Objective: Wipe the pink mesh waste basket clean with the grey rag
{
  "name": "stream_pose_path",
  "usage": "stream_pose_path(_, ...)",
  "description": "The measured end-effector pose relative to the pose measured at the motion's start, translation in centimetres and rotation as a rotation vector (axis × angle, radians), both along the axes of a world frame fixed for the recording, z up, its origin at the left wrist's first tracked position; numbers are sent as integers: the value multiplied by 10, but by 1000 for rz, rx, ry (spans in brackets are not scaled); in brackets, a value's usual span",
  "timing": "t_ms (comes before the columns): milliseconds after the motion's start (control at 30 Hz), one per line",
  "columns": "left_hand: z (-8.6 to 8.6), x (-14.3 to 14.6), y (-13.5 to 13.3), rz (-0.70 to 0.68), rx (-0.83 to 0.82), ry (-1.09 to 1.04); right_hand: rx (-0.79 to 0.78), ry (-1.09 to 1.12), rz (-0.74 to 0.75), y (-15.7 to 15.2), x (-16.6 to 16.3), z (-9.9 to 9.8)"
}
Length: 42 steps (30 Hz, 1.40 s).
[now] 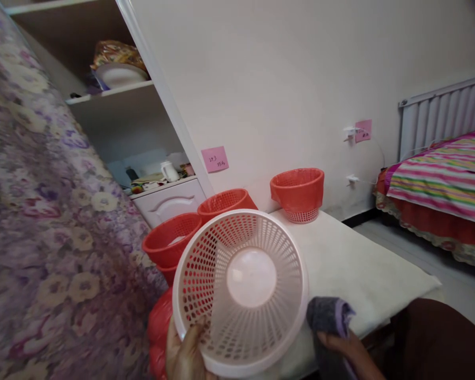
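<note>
Left hand [188,353] at 6 o'clock grips the white basket [240,291] by its lower rim, thumb curled inside, fingers behind. Basket is tilted w/ its mouth toward the camera, solid round bottom visible, sitting front-center over the table [360,264]. Right hand [342,345] at 5 o'clock is closed round a grey cloth [329,316], bunched up just beside the basket's rim at 4 o'clock; can't tell if cloth touches it. Behind the basket at 10–11 o'clock, two red baskets [172,240] sit close together. A third, the lined basket [298,192], stands upright at 1 o'clock near the wall, w/ a red bag in it. Red bag [158,332] shows at 8 o'clock, partly hidden by basket & hand. Floral fabric [43,221] fills 9 o'clock; striped bed [447,177] at 3 o'clock.
</note>
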State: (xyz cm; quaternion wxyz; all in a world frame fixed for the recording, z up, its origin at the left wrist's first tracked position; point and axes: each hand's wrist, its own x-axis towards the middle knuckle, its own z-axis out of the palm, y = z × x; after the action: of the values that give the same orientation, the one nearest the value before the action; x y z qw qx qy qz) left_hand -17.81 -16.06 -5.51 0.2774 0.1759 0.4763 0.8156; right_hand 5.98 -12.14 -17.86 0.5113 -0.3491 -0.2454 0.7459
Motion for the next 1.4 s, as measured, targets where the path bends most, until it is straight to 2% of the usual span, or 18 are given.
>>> stream_pose_path(133, 1, 3, -2, -79, -16, -13, 8, -17, -180, 25, 39, 24)
stream_pose_path(300, 4, 18, 2, -130, -37, -9, 161, -144, -242, 40, 62, 65)
stream_pose_path(467, 11, 31, 1, -135, -94, 70, 457, -450, -224, 52, 62, 90)
stream_pose_path(600, 11, 32, -1, -205, -131, 87, 573, -806, -296, 76, 70, 99)
stream_pose_path(700, 5, 32, 0, -242, -200, 246, 743, -1037, -333, 96, 75, 113)
stream_pose_path(867, -4, 55, 4, -289, -196, 563, 1090, -1119, -424, 117, 62, 154)
stream_pose_path(933, -3, 69, 5, -293, -160, 691, 1217, -1144, -401, 112, 49, 170)
stream_pose_path(1033, 0, 82, 6, -318, -81, 780, 1468, -1135, -333, 85, 27, 186)
stream_pose_path(1100, 0, 85, 8, -339, -35, 770, 1643, -1095, -235, 61, 13, 190)
stream_pose_path(1167, -4, 85, 9, -359, -8, 729, 1753, -1084, -96, 42, 2, 190)
stream_pose_path(1233, -8, 84, 9, -354, -3, 705, 1768, -1108, -23, 37, -2, 188)
stream_pose_path(1267, -10, 82, 9, -344, -7, 716, 1749, -1122, -48, 40, -1, 188)
stream_pose_path(1400, -10, 73, 7, -294, -78, 742, 1549, -1189, -357, 81, 20, 180)
